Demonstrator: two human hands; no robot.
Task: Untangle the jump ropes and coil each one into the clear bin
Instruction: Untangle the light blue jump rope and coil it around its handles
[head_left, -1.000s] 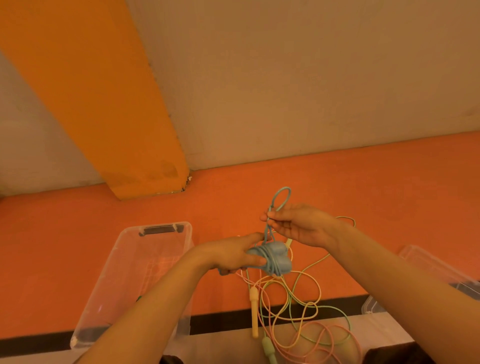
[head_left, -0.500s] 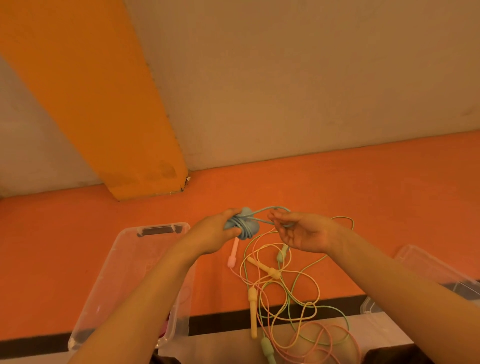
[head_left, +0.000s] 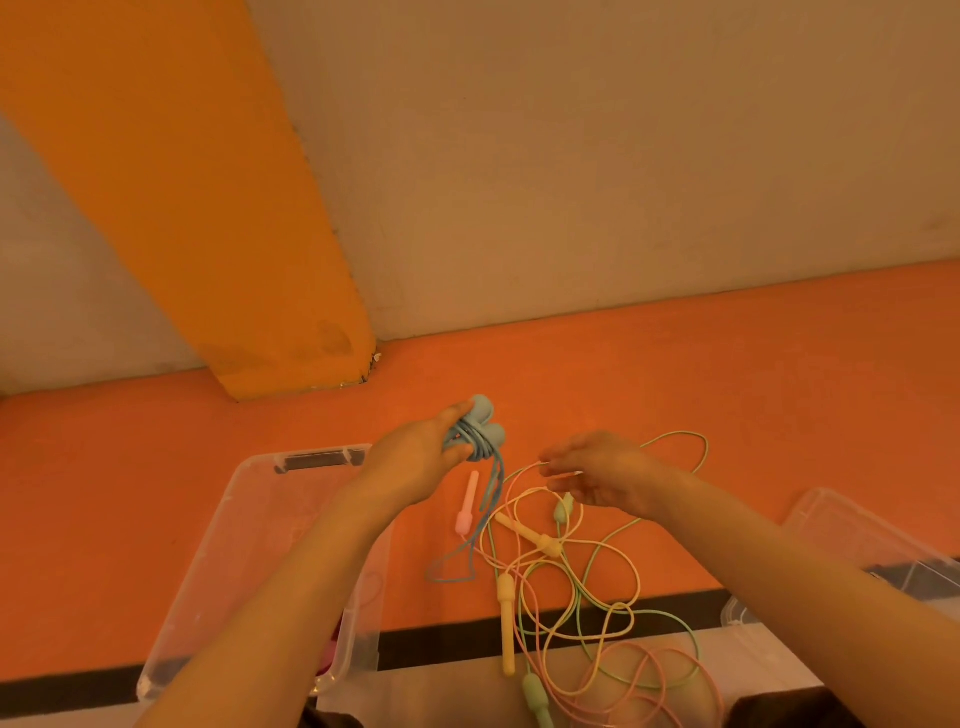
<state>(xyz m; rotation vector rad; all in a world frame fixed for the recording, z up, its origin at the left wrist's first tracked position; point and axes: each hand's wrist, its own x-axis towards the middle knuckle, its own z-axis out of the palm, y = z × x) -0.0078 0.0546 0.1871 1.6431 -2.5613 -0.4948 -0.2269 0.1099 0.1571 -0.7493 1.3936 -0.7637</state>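
The left hand (head_left: 415, 462) grips the wound light-blue jump rope bundle (head_left: 478, 434), its tail dangling, beside the clear plastic bin (head_left: 249, 499). The right hand (head_left: 597, 475) hovers loosely open over tangled pink, yellow and green ropes (head_left: 587, 597), all uncoiled.

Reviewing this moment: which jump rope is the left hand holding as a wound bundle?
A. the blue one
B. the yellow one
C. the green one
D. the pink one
A. The left hand grips the blue rope, wound around its two blue handles with a loop trailing down to the floor, while the yellow rope, pink rope and green rope lie tangled on the floor.
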